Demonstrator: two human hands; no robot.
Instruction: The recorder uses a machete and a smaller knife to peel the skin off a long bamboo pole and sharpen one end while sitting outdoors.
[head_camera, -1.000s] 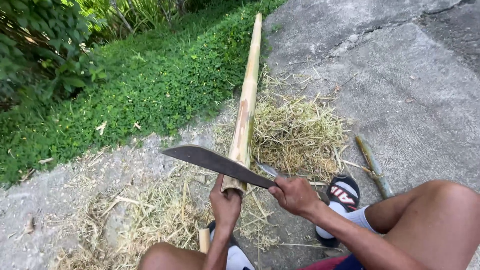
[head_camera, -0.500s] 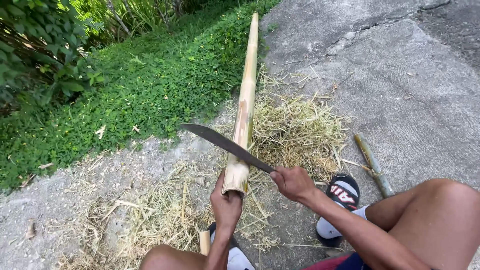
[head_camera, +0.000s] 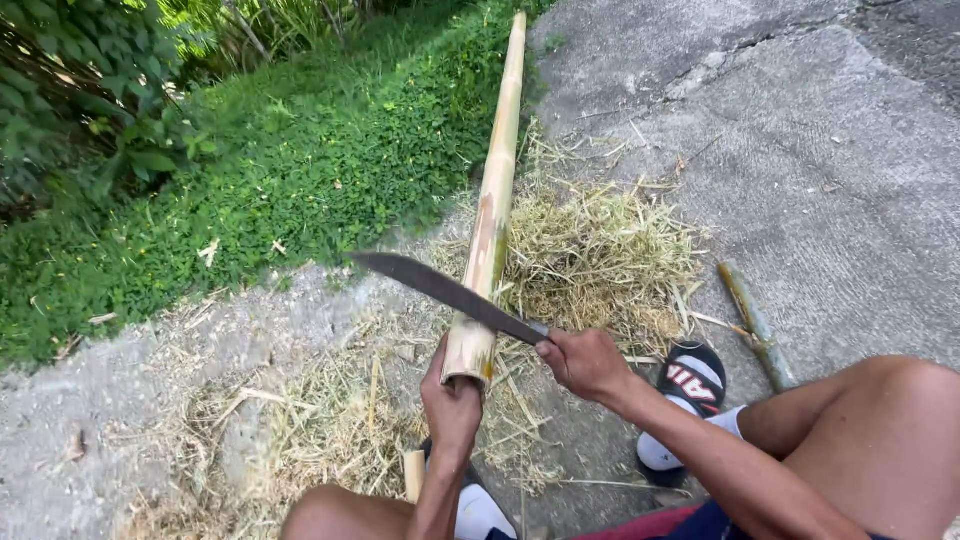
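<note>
Bamboo pole (head_camera: 492, 215) clamped in left hand (head_camera: 452, 405); right hand (head_camera: 583, 362) grip closed on machete (head_camera: 445, 290).

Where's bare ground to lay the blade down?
Bare concrete right of the shavings pile, beyond the short bamboo piece. Crowded around the bamboo pole, both hands, left hand and right hand, and the sandal.

Bright daylight, soft shadows; sharp throughout save slight blur on the dark blade (head_camera: 440, 290).
</note>
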